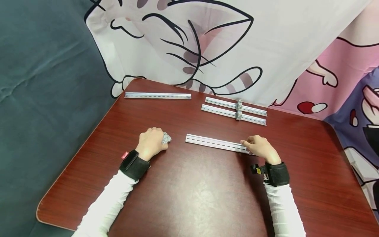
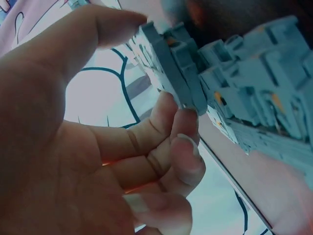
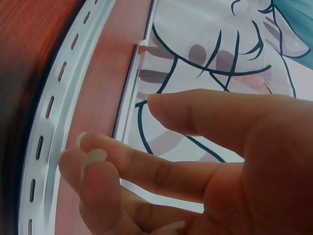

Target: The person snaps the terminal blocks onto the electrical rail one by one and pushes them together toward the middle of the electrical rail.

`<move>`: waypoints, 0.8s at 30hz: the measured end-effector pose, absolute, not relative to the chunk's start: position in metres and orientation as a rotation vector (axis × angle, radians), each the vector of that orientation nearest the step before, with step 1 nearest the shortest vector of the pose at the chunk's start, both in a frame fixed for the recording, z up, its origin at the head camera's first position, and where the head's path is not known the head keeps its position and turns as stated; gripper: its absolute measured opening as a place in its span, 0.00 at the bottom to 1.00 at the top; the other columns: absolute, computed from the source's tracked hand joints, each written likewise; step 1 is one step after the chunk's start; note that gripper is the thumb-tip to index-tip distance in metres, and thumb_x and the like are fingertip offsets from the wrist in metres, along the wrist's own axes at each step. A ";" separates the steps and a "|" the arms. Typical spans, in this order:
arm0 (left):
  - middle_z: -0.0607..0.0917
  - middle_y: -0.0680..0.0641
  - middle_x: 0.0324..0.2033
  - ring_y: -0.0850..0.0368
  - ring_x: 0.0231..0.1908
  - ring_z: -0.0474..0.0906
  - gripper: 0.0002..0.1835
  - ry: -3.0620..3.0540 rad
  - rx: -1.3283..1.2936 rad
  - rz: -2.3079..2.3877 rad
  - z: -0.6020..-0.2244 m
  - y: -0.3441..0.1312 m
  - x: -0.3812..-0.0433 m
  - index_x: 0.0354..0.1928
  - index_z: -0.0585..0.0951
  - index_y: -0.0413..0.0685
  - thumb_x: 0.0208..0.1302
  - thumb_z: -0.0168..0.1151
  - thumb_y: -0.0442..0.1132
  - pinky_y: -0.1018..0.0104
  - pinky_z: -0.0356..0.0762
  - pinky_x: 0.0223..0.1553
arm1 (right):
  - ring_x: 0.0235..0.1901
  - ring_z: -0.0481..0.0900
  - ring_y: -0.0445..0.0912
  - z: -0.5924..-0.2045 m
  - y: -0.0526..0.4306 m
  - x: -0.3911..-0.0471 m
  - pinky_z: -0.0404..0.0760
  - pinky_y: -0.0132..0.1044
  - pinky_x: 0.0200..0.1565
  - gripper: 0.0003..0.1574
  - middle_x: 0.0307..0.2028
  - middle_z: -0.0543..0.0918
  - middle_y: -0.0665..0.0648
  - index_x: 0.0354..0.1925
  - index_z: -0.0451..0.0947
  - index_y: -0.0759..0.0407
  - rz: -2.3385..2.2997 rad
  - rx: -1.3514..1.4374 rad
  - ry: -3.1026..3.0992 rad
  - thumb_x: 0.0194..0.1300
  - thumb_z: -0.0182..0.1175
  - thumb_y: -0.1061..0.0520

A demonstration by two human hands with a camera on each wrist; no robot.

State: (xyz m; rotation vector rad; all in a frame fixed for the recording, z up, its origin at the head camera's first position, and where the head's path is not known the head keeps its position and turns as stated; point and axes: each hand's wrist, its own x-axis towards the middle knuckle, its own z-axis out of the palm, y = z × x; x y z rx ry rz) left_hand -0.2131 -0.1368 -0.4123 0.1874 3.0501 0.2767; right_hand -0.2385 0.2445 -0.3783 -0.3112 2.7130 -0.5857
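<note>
My left hand (image 1: pixel 151 141) is at the middle left of the table in the head view, holding grey terminal blocks (image 1: pixel 166 138). Close up in the left wrist view, thumb and fingertips pinch the end of one terminal block (image 2: pixel 166 63), with more blocks (image 2: pixel 264 88) beside it. A slotted metal DIN rail (image 1: pixel 213 142) lies across the table's middle. Over its right end is my right hand (image 1: pixel 262 148). The right wrist view shows that thumb and fingers (image 3: pixel 161 171) apart, nothing between them, fingertips close by the slotted rail (image 3: pixel 41 147).
Two parallel DIN rails (image 1: pixel 220 111) lie at the back right, bridged by a row of terminal blocks (image 1: pixel 239 110). Another rail (image 1: pixel 158 95) lies at the back left. A cartoon-print curtain (image 1: pixel 284 39) hangs along the table's (image 1: pixel 183 197) back edge.
</note>
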 end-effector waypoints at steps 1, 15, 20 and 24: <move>0.79 0.39 0.29 0.42 0.35 0.79 0.18 3.065 0.188 0.278 -0.412 -0.137 -0.213 0.35 0.77 0.34 0.49 0.64 0.43 0.47 0.78 0.30 | 0.23 0.78 0.43 -0.379 0.244 -0.238 0.74 0.39 0.32 0.22 0.23 0.83 0.60 0.38 0.81 0.70 -0.582 -0.312 2.712 0.71 0.52 0.51; 0.78 0.41 0.23 0.44 0.26 0.79 0.14 3.176 0.212 0.442 -0.407 -0.122 -0.220 0.29 0.77 0.36 0.53 0.63 0.43 0.51 0.77 0.23 | 0.21 0.76 0.41 -0.385 0.190 -0.236 0.72 0.36 0.29 0.19 0.20 0.83 0.56 0.39 0.82 0.63 -0.531 -0.407 2.715 0.69 0.54 0.49; 0.79 0.41 0.21 0.43 0.21 0.80 0.17 3.211 0.259 0.530 -0.405 -0.103 -0.224 0.30 0.77 0.36 0.57 0.61 0.46 0.52 0.75 0.20 | 0.20 0.76 0.40 -0.386 0.153 -0.234 0.72 0.34 0.29 0.17 0.21 0.84 0.56 0.36 0.83 0.59 -0.613 -0.514 2.701 0.68 0.55 0.49; 0.81 0.39 0.21 0.41 0.22 0.81 0.17 3.192 0.260 0.576 -0.407 -0.088 -0.226 0.30 0.76 0.37 0.59 0.59 0.48 0.52 0.75 0.20 | 0.20 0.75 0.39 -0.388 0.130 -0.235 0.72 0.33 0.29 0.16 0.19 0.82 0.52 0.31 0.82 0.58 -0.701 -0.565 2.723 0.67 0.56 0.49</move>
